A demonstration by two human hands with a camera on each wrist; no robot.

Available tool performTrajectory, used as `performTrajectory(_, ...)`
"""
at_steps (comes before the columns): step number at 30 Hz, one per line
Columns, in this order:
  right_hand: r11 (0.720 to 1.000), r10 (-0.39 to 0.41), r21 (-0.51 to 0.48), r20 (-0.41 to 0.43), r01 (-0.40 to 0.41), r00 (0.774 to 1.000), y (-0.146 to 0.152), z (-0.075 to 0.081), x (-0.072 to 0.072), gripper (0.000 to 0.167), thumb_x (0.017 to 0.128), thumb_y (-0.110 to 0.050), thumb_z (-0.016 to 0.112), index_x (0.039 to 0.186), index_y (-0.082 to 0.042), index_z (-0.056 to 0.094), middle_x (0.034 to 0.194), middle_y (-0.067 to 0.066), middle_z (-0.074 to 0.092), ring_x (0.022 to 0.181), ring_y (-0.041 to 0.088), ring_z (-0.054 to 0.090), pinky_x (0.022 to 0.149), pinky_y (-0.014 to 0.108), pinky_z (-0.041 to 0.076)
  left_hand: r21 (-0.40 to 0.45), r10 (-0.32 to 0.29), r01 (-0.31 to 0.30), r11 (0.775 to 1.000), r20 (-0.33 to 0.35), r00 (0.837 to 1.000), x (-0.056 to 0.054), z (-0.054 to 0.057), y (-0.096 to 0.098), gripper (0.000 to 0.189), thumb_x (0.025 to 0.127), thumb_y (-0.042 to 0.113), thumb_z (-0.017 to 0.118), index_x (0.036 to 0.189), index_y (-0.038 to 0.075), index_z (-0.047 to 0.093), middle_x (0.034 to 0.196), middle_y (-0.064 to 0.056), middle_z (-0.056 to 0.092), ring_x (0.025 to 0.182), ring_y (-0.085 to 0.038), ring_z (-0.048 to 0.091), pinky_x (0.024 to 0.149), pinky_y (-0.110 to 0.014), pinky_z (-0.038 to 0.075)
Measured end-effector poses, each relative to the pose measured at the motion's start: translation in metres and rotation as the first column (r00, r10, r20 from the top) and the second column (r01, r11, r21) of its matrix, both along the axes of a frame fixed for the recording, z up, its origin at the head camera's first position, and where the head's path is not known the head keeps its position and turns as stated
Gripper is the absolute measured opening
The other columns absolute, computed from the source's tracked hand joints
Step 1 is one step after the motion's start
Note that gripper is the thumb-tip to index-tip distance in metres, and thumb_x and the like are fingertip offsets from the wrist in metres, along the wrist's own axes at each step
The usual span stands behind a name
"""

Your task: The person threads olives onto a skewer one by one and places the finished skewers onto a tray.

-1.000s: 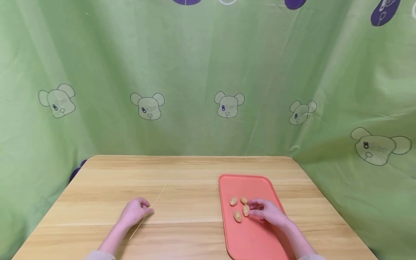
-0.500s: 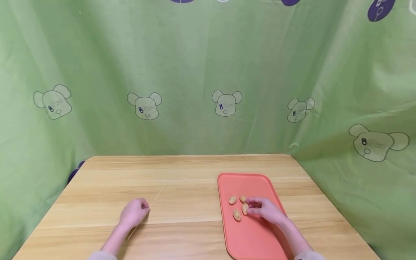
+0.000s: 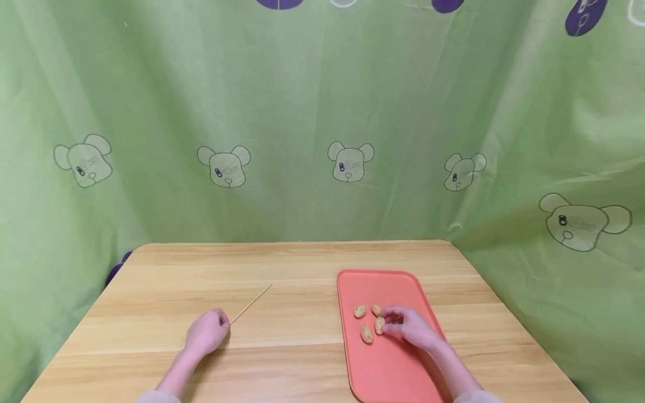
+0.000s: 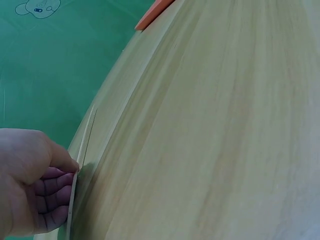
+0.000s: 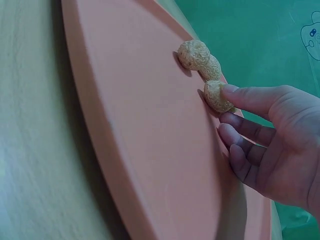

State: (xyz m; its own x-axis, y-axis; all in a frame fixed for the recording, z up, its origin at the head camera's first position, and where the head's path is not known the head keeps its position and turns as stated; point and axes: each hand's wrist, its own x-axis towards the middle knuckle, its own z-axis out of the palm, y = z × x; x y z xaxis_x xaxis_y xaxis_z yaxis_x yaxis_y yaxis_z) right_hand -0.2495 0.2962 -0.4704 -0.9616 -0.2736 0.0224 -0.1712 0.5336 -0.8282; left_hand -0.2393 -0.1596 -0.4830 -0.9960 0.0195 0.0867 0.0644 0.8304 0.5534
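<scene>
My left hand pinches a thin wooden skewer between thumb and fingers, left of the middle of the table. In the left wrist view the skewer slants up past the thumb tip, its far end a little off the wood. On the red tray lie several tan, bumpy, fried-looking balls, grouped in its middle. My right hand holds the nearest ball from the right, where it sits on the tray. Seen from the right wrist, the thumb presses this ball with the forefinger beneath it.
Three other balls sit close by: one at the left, one behind and one in front. The tray's raised rim runs around them. A green curtain hangs behind the wooden table.
My left hand has gripped the skewer, which lay on the table under the fingers, and its far end has swung right. The right hand has stayed at the same ball.
</scene>
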Motion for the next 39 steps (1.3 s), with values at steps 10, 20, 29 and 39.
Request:
performTrajectory(10, 0.999, -0.033, 0.039, -0.023, 0.034, 0.999, -0.001, -0.002, -0.001, 0.030, 0.076, -0.008, 0.073, 0.100, 0.004, 0.060, 0.090, 0.009, 0.062, 0.081, 0.019, 0.053, 0.067, 0.025, 0.044, 0.097, -0.032, 0.037, 0.995, -0.043, 0.999, 0.001, -0.003, 0.001, 0.006, 0.084, 0.004, 0.056, 0.080, 0.004, 0.060, 0.066, 0.000, 0.052, 0.057, -0.014, 0.045, 0.051, -0.028, 0.039)
performTrajectory(20, 0.999, 0.006, 0.046, -0.051, -0.003, 0.999, -0.003, 0.001, 0.002, 0.026, 0.078, -0.011, 0.073, 0.096, 0.003, 0.062, 0.081, 0.007, 0.058, 0.072, 0.014, 0.051, 0.062, 0.023, 0.043, 0.134, -0.067, 0.079, 0.988, -0.095, 0.993, 0.003, 0.001, 0.000, 0.003, 0.086, 0.004, 0.058, 0.088, 0.004, 0.061, 0.074, 0.000, 0.056, 0.067, -0.012, 0.050, 0.063, -0.031, 0.046)
performTrajectory(29, 0.988, -0.124, -0.082, 0.056, 0.129, 0.991, 0.002, 0.003, 0.004, 0.034, 0.079, -0.008, 0.072, 0.104, 0.006, 0.055, 0.079, 0.007, 0.054, 0.067, 0.015, 0.053, 0.055, 0.027, 0.049, 0.169, -0.093, 0.123, 0.978, -0.177, 0.980, 0.002, 0.005, 0.005, 0.004, 0.087, 0.006, 0.060, 0.085, 0.009, 0.063, 0.077, 0.003, 0.059, 0.065, -0.008, 0.049, 0.061, -0.027, 0.043)
performTrajectory(39, 0.976, -0.210, -0.074, -0.090, 0.204, 0.974, -0.007, 0.017, 0.006, 0.033, 0.076, -0.009, 0.075, 0.102, 0.003, 0.059, 0.083, 0.005, 0.056, 0.074, 0.012, 0.051, 0.067, 0.023, 0.045, 0.227, -0.165, 0.200, 0.953, -0.165, 0.972, 0.004, 0.010, 0.014, 0.006, 0.083, 0.005, 0.064, 0.089, 0.007, 0.067, 0.075, 0.003, 0.059, 0.063, -0.007, 0.047, 0.058, -0.023, 0.042)
